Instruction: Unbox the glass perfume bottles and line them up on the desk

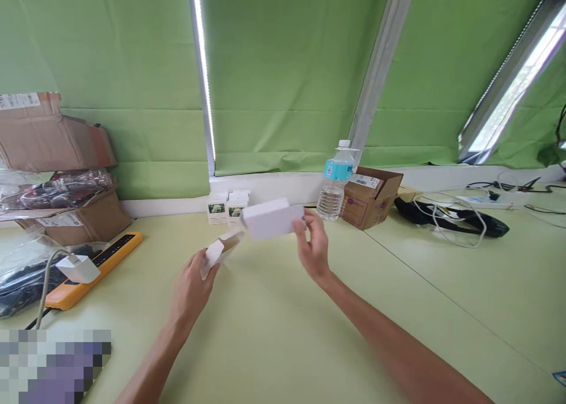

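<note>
Above the middle of the table, my left hand (191, 286) is closed on a small white carton (215, 256) whose end flap stands open. My right hand (315, 246) pinches the right end of a plain white box (270, 220), held roughly level and slightly blurred. The box's left end hovers close to the carton's far end; whether they touch, I cannot tell. Just behind them, against the wall, stand small white cartons (217, 210) with green plant pictures on their fronts.
A water bottle (332, 186) and an open brown cardboard box (369, 200) stand at the back right, with a black item and white cable (455, 218) beyond. On the left are an orange power strip (95, 271), a white plug (78, 268) and stacked cardboard boxes (48, 135).
</note>
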Motion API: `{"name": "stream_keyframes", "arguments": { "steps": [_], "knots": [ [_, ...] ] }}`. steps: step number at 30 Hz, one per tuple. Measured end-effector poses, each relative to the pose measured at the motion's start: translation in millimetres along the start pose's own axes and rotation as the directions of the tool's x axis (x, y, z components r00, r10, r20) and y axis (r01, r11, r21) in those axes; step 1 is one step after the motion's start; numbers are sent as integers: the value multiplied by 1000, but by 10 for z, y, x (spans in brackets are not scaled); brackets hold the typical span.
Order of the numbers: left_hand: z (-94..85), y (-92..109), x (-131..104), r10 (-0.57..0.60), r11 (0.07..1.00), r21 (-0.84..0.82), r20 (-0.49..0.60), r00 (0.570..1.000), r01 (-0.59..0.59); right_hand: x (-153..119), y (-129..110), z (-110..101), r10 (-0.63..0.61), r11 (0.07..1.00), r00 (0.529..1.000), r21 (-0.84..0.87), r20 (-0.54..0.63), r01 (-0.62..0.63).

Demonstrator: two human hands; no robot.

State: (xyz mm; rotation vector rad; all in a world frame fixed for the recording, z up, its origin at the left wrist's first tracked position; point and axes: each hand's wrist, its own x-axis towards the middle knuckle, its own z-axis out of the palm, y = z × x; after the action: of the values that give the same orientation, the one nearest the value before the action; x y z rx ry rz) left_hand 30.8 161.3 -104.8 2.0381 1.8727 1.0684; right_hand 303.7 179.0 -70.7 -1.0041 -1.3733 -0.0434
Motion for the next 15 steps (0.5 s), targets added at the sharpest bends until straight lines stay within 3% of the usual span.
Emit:
{"name": "stream_keyframes", "arguments": {
  "steps": [4,9,15],
  "knots": [
    [-12,-55,29,-75,996,-44,-4,997,75,39,228,-50,177,984,984,-7,29,-177],
    [-2,-110,46,-100,991,-94,-22,995,98,-30,340,-21,247,968,957,-2,149,-250],
    [-27,-193,100,-143,978,-155,-37,989,136,-116,250,52,253,958,913,53,320,-284]
  ]
}}
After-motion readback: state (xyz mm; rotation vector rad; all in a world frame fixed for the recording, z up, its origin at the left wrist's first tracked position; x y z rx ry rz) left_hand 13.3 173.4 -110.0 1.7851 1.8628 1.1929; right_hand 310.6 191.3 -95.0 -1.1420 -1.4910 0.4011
